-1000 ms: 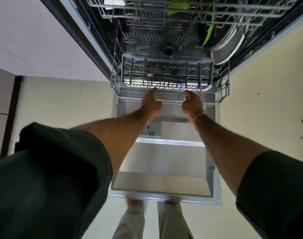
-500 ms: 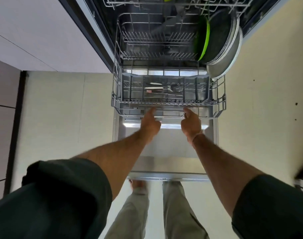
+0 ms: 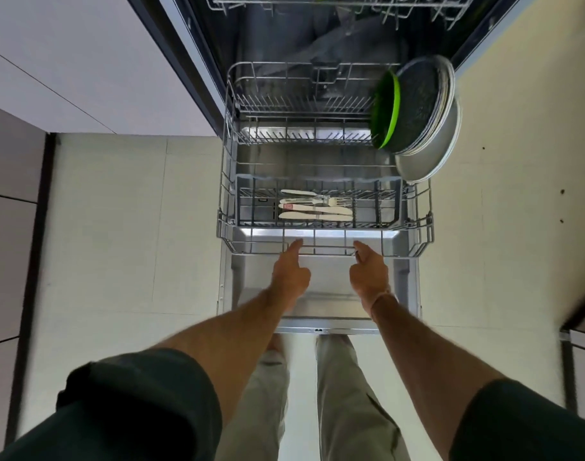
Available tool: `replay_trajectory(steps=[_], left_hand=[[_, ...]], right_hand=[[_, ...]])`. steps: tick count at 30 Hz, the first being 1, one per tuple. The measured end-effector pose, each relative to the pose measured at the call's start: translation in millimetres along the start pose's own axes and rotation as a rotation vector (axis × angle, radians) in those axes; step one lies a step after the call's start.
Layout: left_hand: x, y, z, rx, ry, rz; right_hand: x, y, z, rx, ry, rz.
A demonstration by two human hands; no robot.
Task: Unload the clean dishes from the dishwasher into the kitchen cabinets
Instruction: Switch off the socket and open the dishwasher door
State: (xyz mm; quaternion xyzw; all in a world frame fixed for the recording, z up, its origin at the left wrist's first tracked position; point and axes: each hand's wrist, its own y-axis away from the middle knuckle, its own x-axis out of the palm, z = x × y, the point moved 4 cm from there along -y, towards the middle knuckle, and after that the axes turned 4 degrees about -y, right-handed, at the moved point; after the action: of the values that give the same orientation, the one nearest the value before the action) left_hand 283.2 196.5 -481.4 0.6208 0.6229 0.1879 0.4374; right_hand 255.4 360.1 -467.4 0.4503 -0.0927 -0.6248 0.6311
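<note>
Left hand (image 3: 289,277) and right hand (image 3: 369,276) apart, forefingers hooked on lower rack (image 3: 225,194) front rail.
Far beyond right hand: plates (image 3: 417,104), stiff, breakable; best taken by top rim.

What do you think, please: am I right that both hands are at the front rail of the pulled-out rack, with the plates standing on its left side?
Not quite. The head view shows the plates standing on the right side of the rack, not the left. The left hand and right hand are indeed at its front rail.
</note>
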Motion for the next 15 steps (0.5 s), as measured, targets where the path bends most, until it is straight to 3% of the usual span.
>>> replay_trajectory(steps=[15], left_hand=[[-5.3, 16.2, -1.2, -0.032, 0.039, 0.071]], right_hand=[[3.0, 11.1, -4.3, 0.073, -0.014, 0.028]])
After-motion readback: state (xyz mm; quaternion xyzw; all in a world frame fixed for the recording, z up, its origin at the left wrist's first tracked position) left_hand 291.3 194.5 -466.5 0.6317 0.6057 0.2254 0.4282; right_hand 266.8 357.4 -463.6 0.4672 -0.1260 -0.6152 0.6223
